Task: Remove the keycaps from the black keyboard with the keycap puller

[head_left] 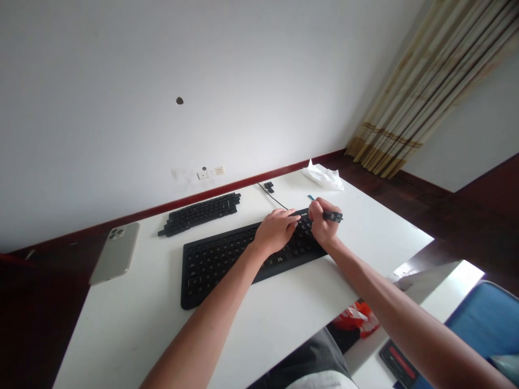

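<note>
While the left hand [275, 231] lay open on the black keyboard [219, 265], maybe to keep it still, the right hand [324, 221] closed around a small black tool [333, 216] just above the keys, with the keyboard on the white tabletop [121, 329].

1. A keyboard [219, 265] lies on the desk [121, 335] - the left hand [275, 231] and right hand [323, 222] rest on its right end, a small tool [333, 216] in the right.
2. Behind the keyboard - a strip of keycaps [198, 214].
3. Left of both - a smartphone [115, 253].
4. Far right desk corner - tissue [323, 177].
</note>
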Action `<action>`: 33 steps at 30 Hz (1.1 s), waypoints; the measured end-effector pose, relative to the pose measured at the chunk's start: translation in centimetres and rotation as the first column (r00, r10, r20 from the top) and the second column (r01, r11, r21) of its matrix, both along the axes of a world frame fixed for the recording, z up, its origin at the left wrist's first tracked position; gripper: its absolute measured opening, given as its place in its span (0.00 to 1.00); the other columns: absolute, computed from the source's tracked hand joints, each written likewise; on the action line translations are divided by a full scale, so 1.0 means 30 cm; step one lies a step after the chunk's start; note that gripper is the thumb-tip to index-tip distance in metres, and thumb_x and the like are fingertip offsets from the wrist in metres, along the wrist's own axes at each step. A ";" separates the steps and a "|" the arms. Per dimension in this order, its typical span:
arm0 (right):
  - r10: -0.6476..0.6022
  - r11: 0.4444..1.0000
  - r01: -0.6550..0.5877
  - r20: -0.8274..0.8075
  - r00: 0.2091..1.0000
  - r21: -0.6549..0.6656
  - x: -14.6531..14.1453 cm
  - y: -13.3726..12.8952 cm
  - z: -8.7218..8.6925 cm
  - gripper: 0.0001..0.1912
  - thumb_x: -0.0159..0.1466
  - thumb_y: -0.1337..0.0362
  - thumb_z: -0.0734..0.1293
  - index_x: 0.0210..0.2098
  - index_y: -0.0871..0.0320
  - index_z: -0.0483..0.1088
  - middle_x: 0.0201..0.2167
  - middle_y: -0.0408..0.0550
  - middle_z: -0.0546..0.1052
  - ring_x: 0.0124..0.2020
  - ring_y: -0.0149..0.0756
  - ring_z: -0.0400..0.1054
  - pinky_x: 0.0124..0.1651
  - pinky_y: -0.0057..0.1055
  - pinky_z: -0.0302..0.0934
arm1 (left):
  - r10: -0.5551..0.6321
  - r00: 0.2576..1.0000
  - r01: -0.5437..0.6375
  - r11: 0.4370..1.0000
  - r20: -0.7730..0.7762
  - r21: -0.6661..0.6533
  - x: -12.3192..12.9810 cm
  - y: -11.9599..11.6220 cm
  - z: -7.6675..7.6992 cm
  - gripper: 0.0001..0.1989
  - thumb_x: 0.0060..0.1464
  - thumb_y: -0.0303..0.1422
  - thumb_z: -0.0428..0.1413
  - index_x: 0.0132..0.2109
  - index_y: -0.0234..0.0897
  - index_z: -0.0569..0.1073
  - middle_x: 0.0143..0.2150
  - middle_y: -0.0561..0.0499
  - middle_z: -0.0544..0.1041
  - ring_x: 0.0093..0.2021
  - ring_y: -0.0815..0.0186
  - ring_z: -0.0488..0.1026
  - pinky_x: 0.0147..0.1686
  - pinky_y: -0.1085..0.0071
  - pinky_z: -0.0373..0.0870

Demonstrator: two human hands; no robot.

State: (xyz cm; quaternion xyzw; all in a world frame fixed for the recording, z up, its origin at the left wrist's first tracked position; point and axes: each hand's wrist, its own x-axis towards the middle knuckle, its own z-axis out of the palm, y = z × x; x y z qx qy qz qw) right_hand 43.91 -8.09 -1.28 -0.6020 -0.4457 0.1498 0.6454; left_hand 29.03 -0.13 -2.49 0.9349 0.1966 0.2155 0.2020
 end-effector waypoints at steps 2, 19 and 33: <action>-0.107 0.993 0.100 0.116 0.987 0.060 0.000 0.005 0.013 0.25 0.70 0.52 0.64 0.21 0.53 0.53 0.20 0.41 0.55 0.25 0.33 0.48 0.28 0.33 0.48 | 0.018 0.997 -0.014 0.999 0.076 -0.052 0.002 0.012 0.002 0.16 0.71 0.33 0.49 0.56 0.40 0.80 0.62 0.48 0.78 0.63 0.55 0.71 0.66 0.58 0.66; 0.118 0.926 0.161 0.666 0.736 -0.341 0.035 -0.068 0.035 0.11 0.67 0.54 0.70 0.34 0.54 0.79 0.33 0.49 0.81 0.31 0.42 0.72 0.34 0.35 0.59 | 0.197 0.950 -0.123 0.948 0.241 -0.293 -0.003 0.042 0.008 0.14 0.61 0.23 0.53 0.43 0.41 0.82 0.47 0.50 0.83 0.48 0.63 0.79 0.53 0.67 0.75; 0.142 0.909 0.208 0.740 0.658 -0.360 -0.026 -0.046 0.022 0.06 0.65 0.63 0.70 0.39 0.51 0.81 0.37 0.49 0.84 0.32 0.43 0.74 0.34 0.35 0.58 | 0.370 0.834 -0.139 0.858 0.408 -0.495 -0.009 0.065 0.017 0.14 0.60 0.20 0.51 0.43 0.36 0.80 0.48 0.48 0.80 0.44 0.66 0.79 0.49 0.68 0.78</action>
